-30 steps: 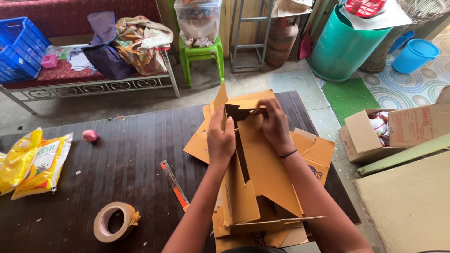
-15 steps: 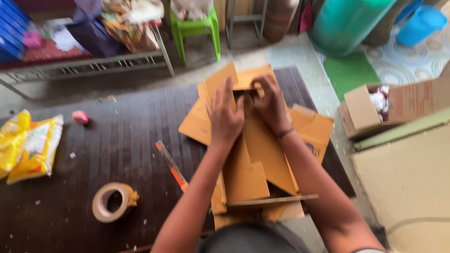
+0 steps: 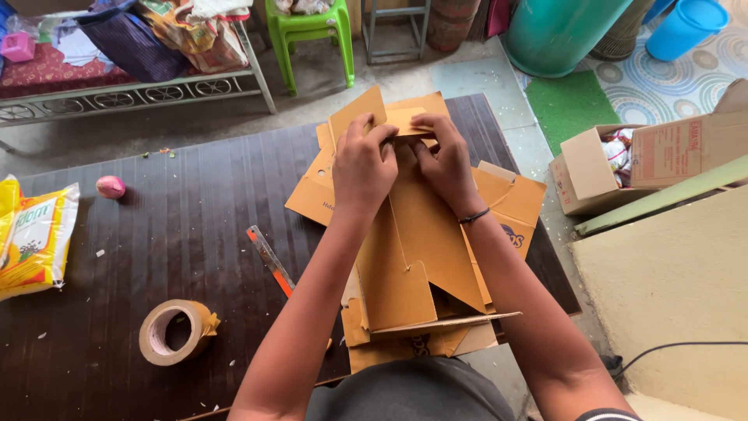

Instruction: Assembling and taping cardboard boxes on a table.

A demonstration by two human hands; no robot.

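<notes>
A folded cardboard box (image 3: 413,234) was held near the right end of the dark surface (image 3: 179,226); its top flap was pinched by the left hand (image 3: 363,168) and right hand (image 3: 446,162), both grips closed on it; a tape roll (image 3: 173,332) lay well apart.

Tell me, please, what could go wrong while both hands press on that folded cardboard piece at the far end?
The cardboard piece overhangs the near edge of the dark table, so it might tip toward the lap. The left hand and right hand pinch one small flap, which could tear. The orange-tipped cutter lies beside the left forearm and could be knocked.
</notes>
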